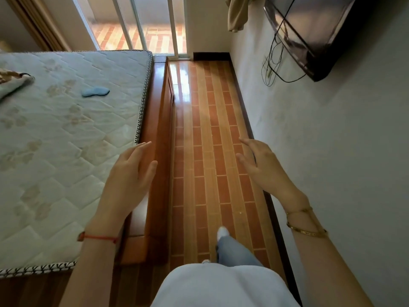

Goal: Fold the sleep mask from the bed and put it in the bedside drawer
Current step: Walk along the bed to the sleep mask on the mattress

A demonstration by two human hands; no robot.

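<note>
**Mask still on the bed, both hands empty**

At far left, around nine o'clock in the frame, a patterned cloth [13, 82] lies bunched on the mattress [66, 156], a quilted, pale surface stitched in diamonds with faded floral prints and a black-and-white braided edge. Just right of the cloth, toward ten o'clock, sits the mask [95, 91]: small, soft blue, peanut-shaped, lying flat with its long axis running roughly left to right, its strap not discernible.

The left hand [130, 171] hovers over the mattress edge and the glossy wooden bed frame [159, 134], fingers loosely extended and slightly apart, holding nothing. From these fingers the mask lies at about eleven o'clock, well apart, further up the bed. This hand is clearly the nearer one, so the reach will likely fall to it (a step or a lean forward seems needed first).

Right of the frame runs a shiny floor [208, 151] of narrow orange and tan strips, with one leg in jeans at six o'clock. The right hand [263, 165] floats over the floor near the pale wall [332, 151], fingers relaxed and spread, empty too. At one o'clock a dark screen [316, 34] hangs with trailing cables.

No drawer is in view.
</note>
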